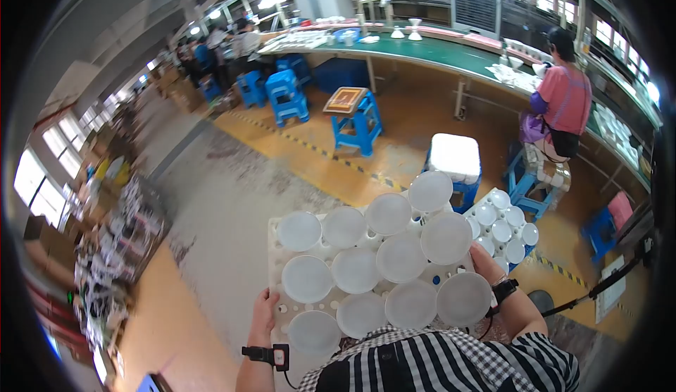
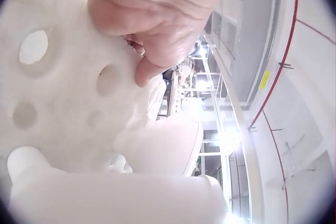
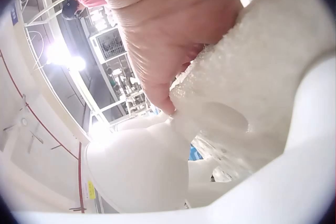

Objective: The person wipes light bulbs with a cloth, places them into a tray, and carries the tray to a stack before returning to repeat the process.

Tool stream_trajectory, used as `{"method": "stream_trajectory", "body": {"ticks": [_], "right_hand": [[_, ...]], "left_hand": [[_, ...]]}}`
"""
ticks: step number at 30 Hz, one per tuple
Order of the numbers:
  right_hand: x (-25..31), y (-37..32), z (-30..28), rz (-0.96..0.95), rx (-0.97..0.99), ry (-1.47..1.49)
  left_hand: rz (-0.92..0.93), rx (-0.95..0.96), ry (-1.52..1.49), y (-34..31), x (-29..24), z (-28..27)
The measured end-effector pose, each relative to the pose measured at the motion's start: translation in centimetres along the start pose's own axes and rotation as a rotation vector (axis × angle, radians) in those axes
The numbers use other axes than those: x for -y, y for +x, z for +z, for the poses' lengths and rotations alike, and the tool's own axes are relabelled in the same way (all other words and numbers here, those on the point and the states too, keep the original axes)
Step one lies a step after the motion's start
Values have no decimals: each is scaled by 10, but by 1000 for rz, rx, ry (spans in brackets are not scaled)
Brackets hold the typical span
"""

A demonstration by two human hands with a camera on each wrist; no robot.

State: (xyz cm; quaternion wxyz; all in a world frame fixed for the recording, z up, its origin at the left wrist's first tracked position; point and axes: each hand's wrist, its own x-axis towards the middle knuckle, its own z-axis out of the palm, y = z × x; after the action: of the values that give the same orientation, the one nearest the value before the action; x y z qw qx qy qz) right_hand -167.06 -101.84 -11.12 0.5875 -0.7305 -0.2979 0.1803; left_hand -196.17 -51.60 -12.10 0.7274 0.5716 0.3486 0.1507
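A white foam tray [image 1: 277, 245] with holes in it spans the space before the person's body. Several round white frosted cup-like pieces [image 1: 307, 279] sit on it in rows. At its left edge the left hand [image 1: 265, 310] grips the foam; the left wrist view shows the thumb over the face of the tray [image 2: 68, 87], with the other fingers mostly hidden behind. The right hand [image 1: 487, 264] holds the opposite edge, its thumb bent onto the rough foam [image 3: 257, 61] in the right wrist view. White pieces [image 3: 142, 166] stand close to that thumb.
Another tray of white round pieces [image 1: 501, 231] lies to the right. Blue stools [image 1: 285, 97] line a long green workbench [image 1: 451, 59], where a person in pink [image 1: 563, 100] sits. Cartons and bagged goods [image 1: 116, 230] fill the left side of the grey aisle [image 1: 218, 181].
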Motion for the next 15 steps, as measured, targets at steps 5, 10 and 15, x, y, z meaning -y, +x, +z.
{"method": "stream_trajectory", "body": {"ticks": [5,10,15], "right_hand": [[-2,53,-4,469,-351,817],[-40,150,-31,430,-420,855],[-77,292,-86,435,-415,823]], "left_hand": [[-28,73,136,119,-65,65],[-37,237,194,258,-96,115],[-20,119,189,370,-132,178]]}}
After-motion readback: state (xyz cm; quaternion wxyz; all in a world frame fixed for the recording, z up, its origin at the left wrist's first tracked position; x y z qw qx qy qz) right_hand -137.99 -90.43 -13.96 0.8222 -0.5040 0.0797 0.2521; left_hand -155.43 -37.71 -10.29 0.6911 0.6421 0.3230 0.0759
